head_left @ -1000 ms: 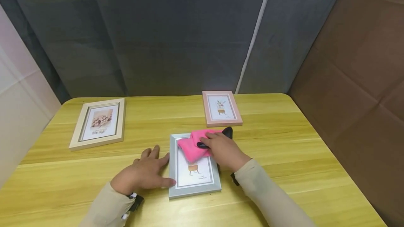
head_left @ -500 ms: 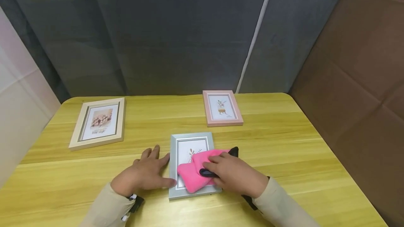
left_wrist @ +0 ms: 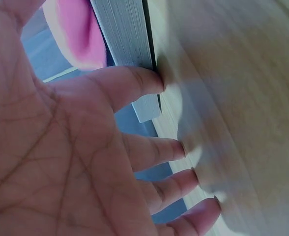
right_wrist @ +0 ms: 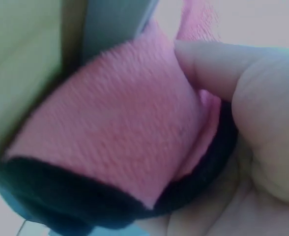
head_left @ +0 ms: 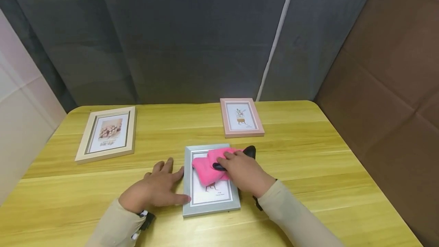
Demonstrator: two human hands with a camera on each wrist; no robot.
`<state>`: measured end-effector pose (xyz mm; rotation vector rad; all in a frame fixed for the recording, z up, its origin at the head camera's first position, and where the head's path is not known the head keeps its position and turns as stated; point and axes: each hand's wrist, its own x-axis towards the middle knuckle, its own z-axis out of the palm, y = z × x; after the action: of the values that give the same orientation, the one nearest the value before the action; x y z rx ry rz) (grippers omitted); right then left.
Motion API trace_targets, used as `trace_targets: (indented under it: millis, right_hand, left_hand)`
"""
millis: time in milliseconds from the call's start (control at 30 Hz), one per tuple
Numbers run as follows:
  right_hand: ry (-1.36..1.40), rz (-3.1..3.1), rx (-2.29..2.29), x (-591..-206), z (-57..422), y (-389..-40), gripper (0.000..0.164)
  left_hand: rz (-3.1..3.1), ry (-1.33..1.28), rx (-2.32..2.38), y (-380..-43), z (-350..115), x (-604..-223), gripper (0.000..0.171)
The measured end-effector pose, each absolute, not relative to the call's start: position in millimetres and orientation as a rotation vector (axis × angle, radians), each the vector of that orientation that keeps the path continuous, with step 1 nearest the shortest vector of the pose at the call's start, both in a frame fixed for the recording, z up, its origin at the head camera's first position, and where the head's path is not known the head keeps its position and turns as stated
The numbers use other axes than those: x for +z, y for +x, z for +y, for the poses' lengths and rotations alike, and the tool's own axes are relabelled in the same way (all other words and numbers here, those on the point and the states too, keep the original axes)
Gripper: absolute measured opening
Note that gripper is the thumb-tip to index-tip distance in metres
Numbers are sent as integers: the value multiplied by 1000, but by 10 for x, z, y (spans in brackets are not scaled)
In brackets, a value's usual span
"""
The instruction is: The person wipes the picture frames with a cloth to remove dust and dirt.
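Note:
A grey-blue picture frame (head_left: 211, 213) lies flat near the front of the table. On its glass is a folded pink cloth (head_left: 205, 169) with black edging, which covers the upper part of the picture. My right hand (head_left: 247, 171) grips this cloth; in the right wrist view the thumb pinches a fold of the cloth (right_wrist: 115, 118). My left hand (head_left: 156, 186) has its fingers spread at the frame's left side, the thumb on the border. In the left wrist view, the fingertips of the left hand (left_wrist: 71, 147) touch the wood beside the frame's edge (left_wrist: 127, 39).
A cream picture frame (head_left: 80, 149) lies at the left of the wooden table (head_left: 308, 155). Behind the grey-blue one is a pink picture frame (head_left: 244, 134). A dark curtain (head_left: 192, 41) hangs along the back, and a brown cloth wall (head_left: 384, 98) stands at the right.
My right hand has drawn the cloth down over the frame towards me, then pushed it back up most of the way. The left hand stays in place.

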<state>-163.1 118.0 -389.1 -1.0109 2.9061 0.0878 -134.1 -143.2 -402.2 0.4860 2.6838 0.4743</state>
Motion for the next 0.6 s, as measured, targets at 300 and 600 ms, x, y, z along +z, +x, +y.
trace_targets:
  millis: [300, 600]
  right_hand:
    - [-937, 2848, -149, -3852, 1161, -1885, 37]
    - [-1228, 2740, -188, -3792, 1301, -1446, 17]
  left_hand:
    - [2690, 451, 490, -1339, -1414, -4016, 99]
    - [2710, 438, 487, -1338, -1391, -4018, 98]
